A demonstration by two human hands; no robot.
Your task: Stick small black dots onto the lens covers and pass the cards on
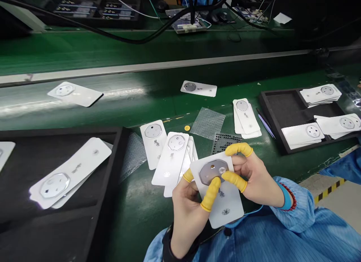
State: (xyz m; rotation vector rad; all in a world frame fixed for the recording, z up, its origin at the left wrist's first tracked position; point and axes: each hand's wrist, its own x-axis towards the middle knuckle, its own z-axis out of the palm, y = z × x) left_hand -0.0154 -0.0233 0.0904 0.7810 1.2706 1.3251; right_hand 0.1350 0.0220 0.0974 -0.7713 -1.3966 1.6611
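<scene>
Yellow-capped, the left hand point(186, 209) and right hand point(259, 177) pinch a white panel point(229, 205), apparently seating its small round piece point(222, 170); next likely calls for steady thumb pressure.

I'm rocking a faintly striped blue smock point(272, 237) with a dark button point(227, 232), yellow finger cots point(210, 196), a chunky black band point(168, 239) on my left wrist point(180, 245), plus a teal band point(286, 198) and a red beaded bracelet point(293, 202) on the right wrist point(275, 194).
</scene>
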